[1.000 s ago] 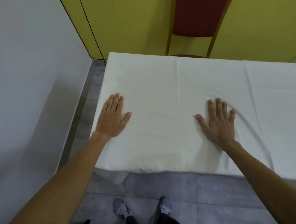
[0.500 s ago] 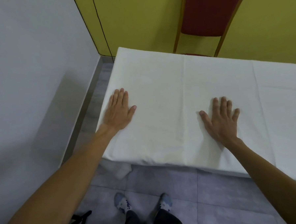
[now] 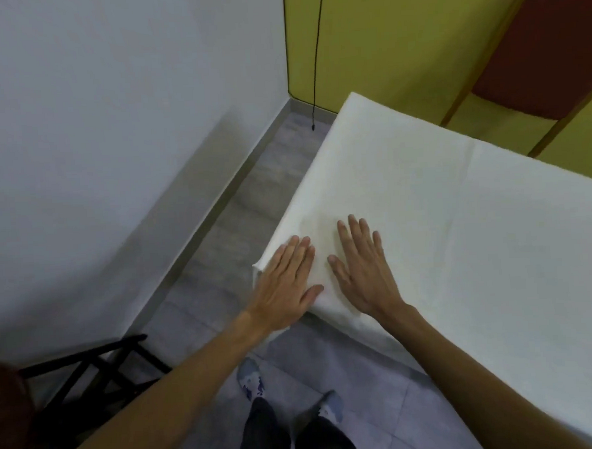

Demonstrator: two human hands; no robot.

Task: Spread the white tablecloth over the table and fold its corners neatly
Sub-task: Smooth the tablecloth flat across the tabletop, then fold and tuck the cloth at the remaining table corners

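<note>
Under both palms I see the white tablecloth (image 3: 460, 236), spread over the table. Left hand (image 3: 286, 286) lies flat, fingers extended, on the near corner where cloth drapes off the edge. Right hand (image 3: 365, 272) is flat and splayed just beside it, gripping nothing.

A plain dining or function room, it seems. A red padded chair (image 3: 532, 57) stands at two o'clock against yellow panelling (image 3: 398, 37). Grey floor tiles (image 3: 357, 365) lie underfoot.
</note>
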